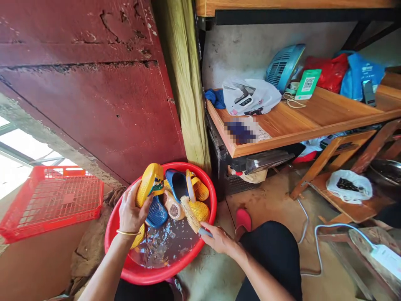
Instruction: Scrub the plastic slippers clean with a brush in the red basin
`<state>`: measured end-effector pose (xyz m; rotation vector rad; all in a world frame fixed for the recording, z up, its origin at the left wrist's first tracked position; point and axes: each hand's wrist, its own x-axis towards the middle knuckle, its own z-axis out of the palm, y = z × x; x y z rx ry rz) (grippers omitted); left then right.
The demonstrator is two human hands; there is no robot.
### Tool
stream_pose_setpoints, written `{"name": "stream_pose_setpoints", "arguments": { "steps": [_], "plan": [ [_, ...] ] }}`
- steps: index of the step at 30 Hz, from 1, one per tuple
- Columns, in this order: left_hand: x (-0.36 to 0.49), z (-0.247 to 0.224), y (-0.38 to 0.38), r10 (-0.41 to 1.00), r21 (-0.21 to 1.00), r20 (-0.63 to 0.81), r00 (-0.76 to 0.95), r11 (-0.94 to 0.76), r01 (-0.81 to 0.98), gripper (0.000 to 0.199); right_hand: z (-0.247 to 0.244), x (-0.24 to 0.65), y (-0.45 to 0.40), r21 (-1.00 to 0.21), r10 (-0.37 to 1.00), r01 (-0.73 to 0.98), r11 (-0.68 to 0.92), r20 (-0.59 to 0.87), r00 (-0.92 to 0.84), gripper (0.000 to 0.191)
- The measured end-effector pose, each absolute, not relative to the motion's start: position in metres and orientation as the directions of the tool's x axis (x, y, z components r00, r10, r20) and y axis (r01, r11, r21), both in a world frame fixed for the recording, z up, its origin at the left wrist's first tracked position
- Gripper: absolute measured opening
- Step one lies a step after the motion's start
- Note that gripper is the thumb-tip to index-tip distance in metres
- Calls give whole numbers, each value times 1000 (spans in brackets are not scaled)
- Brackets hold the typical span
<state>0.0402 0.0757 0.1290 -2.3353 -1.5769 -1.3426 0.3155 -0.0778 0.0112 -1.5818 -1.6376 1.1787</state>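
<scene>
My left hand grips a yellow slipper, holding it up over the left side of a red basin. Closed round the grey handle of a scrubbing brush, my right hand is at the basin's right rim. The brush's pale bristles stand close to the shoes in the basin. Among these are a dark blue slipper, a blue one, a pale pink one and several yellow ones. Murky water fills the front of the basin, so parts of the shoes are hidden.
A red plastic crate lies at the left, beside a maroon door. On the right stands a wooden table with a blue fan and bags. A white cable leads to a power strip on a stool.
</scene>
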Motion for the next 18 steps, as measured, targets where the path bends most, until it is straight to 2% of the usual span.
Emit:
{"name": "stream_pose_setpoints", "arguments": {
  "steps": [3,8,11,13,15,17,18],
  "plan": [
    [46,142,78,741,398,667,81,-446,802,63,7,317,-83,-863,978,501,-65,-154,-140,57],
    [57,157,79,744,534,662,-90,-383,754,57,3,315,-86,-826,980,563,-27,-134,-149,57],
    [60,159,81,768,601,628,-126,-376,705,58,1,315,-84,-816,981,578,-15,-124,-149,57],
    [61,156,81,805,713,570,-165,-386,585,62,-2,316,-84,-828,985,561,-5,-102,-142,57],
    [61,151,79,840,860,467,-277,-359,363,64,-5,316,-83,-844,987,537,19,-71,-146,58],
    [60,146,75,855,934,356,-377,-320,158,59,-8,316,-83,-852,986,522,35,-57,-159,59],
    [60,143,72,867,948,318,-385,-294,121,55,-9,317,-83,-851,985,524,36,-59,-164,60]
  ]
}}
